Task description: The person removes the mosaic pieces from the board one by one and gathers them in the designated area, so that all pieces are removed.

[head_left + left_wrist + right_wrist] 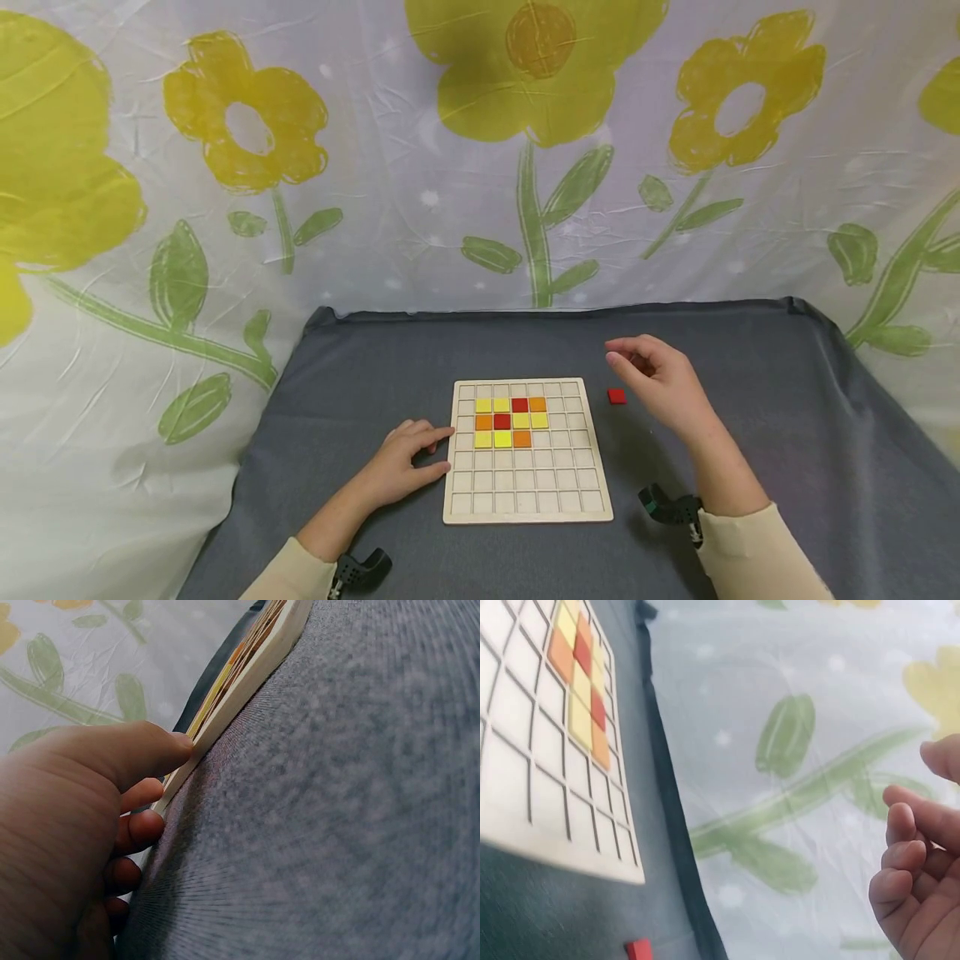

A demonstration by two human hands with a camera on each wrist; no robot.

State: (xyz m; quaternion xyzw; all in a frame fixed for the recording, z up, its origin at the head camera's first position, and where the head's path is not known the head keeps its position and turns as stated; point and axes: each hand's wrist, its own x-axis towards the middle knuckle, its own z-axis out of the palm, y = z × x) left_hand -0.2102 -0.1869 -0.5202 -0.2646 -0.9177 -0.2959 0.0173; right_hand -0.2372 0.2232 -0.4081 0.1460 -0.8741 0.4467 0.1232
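A square wooden grid board [529,522] lies on the dark cloth, holding yellow, orange and red square tiles in three rows in its upper left part. My left hand [405,467] rests at the board's left side, thumb and index fingertip at its edge. In the left wrist view the thumb [154,754] lies along the board's pale rim [247,686]. Right of the board is a loose red tile [617,397]. My right hand [663,387] hangs in the air above and beside that tile, fingers loosely bent; nothing shows between thumb and fingers [904,855] in the right wrist view.
Dark grey cloth [390,350] covers the table, its far edge against a white curtain [390,208] printed with yellow flowers. Dark wrist-worn devices sit at both cuffs, the left one [363,568] and the right one [667,507] close over the cloth.
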